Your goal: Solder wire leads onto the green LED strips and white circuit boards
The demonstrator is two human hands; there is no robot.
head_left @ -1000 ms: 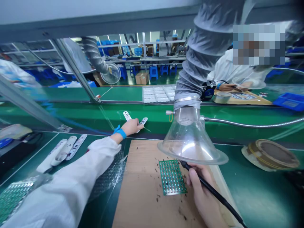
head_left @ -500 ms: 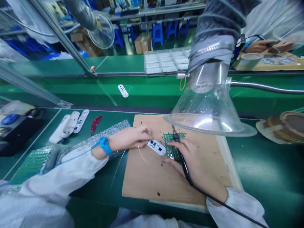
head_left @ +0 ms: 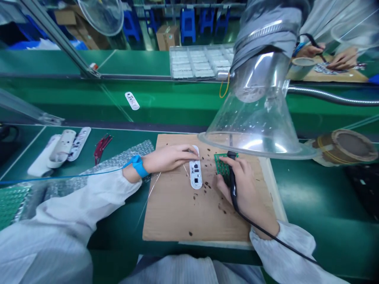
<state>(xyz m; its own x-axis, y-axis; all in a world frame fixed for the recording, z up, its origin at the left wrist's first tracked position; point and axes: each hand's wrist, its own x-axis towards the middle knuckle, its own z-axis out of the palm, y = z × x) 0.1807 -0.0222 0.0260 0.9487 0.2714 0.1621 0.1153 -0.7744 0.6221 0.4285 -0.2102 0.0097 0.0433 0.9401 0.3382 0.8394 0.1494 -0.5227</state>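
A white oblong circuit board with dark components lies lengthwise away from me on the brown work board. My left hand, with a blue wrist strap, reaches over the white board's far end with its fingers at the edges; the thumb is mostly hidden. A thin pale wire shows below these fingers. My right hand is closed around the black handle of a soldering iron, whose tip is hidden behind the clear hood. Under that hand lies a green circuit board panel, partly covered.
A clear fume hood hangs low over the work board. At left are white housings, red wires and bubble wrap. A solder spool stands at right. Across the bench, a co-worker's hands handle parts.
The white circuit board has turned from slanted to pointing away from me, with my left hand now at its far end. The view has shifted; my right hand still holds the soldering iron.
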